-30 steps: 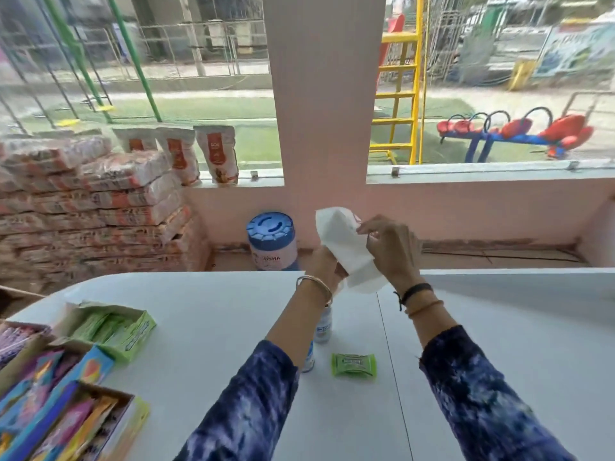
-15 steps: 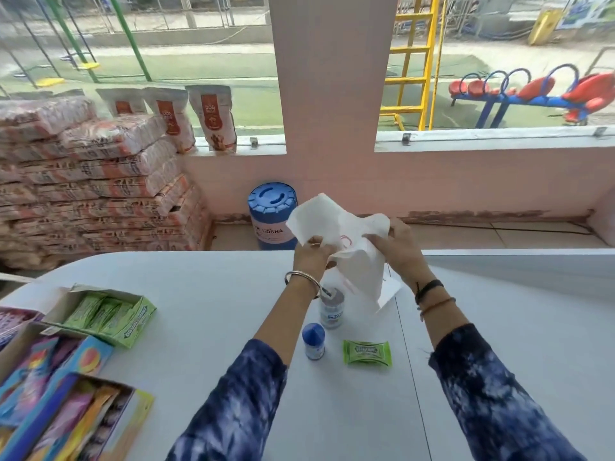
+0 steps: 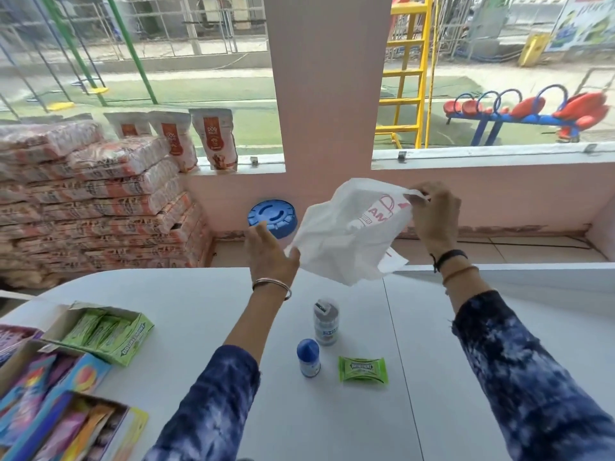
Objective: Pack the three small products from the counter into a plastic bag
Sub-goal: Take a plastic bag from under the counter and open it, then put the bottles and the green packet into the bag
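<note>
A white plastic bag [image 3: 346,237] with red print hangs in the air above the far edge of the white counter [image 3: 206,327]. My right hand [image 3: 432,217] pinches its upper right edge. My left hand [image 3: 271,257] holds its lower left corner, fingers partly spread. On the counter below stand a clear bottle with a grey cap [image 3: 326,322] and a small white bottle with a blue cap [image 3: 308,358]. A green gum pack [image 3: 362,370] lies flat to their right. All three rest between my forearms.
Open display boxes sit at the counter's left: a green gum box [image 3: 100,331] and colourful candy boxes [image 3: 56,414]. Behind the counter are stacked orange-and-white sacks [image 3: 100,201], a blue-lidded tub [image 3: 273,217], dog food pouches [image 3: 214,138] and a pink wall.
My hands have moved apart and spread the crumpled bag out wider. The three products have not moved on the counter; the view has tilted down a little.
</note>
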`<state>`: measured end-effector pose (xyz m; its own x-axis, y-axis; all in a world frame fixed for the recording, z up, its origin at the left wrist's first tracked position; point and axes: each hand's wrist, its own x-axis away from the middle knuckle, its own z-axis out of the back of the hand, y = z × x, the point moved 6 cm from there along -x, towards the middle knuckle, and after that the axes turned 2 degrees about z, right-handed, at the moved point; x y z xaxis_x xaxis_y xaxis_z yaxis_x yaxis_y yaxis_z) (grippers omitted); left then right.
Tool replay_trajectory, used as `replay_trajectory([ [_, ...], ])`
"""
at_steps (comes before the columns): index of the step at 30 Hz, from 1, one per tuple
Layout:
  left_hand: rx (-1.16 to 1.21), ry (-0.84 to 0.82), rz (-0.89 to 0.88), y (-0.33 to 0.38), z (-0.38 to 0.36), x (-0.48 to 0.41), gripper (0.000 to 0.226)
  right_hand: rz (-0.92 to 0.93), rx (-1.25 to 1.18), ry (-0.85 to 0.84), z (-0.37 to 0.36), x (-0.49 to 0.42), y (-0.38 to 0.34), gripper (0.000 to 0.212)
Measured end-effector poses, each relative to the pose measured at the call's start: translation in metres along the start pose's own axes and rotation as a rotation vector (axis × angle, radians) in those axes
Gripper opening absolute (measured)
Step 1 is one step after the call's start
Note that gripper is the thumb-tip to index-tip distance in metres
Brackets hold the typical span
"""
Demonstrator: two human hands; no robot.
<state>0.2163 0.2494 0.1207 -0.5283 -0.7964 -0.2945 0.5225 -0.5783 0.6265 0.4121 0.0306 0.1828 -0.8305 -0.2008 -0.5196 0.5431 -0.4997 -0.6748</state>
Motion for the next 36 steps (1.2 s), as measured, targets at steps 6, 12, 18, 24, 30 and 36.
replay_trajectory([
  [6, -0.086, -0.131, -0.519, 0.069, -0.029, 0.017, 0.008, 0.117, -0.017, -0.050, -0.041, 0.009, -0.023, 0.020],
  [12, 0.434, -0.252, 0.087, 0.045, -0.043, -0.001, 0.012, 0.066, -0.053, -0.146, -0.048, 0.014, -0.014, 0.030],
  [18, 0.776, -0.832, 0.372, 0.026, -0.075, 0.004, 0.019, -0.205, 0.325, -0.650, -0.076, 0.064, 0.029, 0.017],
  [24, 0.640, -0.869, 0.275, 0.018, -0.072, 0.012, 0.012, -0.057, 0.200, -0.315, -0.070, 0.066, 0.028, 0.042],
  [30, 0.762, -0.726, 0.323, 0.002, -0.064, 0.013, 0.007, 0.433, 0.105, -0.878, -0.094, 0.167, -0.016, 0.048],
  [36, 0.729, -0.734, 0.411, -0.017, -0.061, 0.026, 0.016, 0.327, 0.118, -0.873, -0.091, 0.178, -0.005, 0.054],
])
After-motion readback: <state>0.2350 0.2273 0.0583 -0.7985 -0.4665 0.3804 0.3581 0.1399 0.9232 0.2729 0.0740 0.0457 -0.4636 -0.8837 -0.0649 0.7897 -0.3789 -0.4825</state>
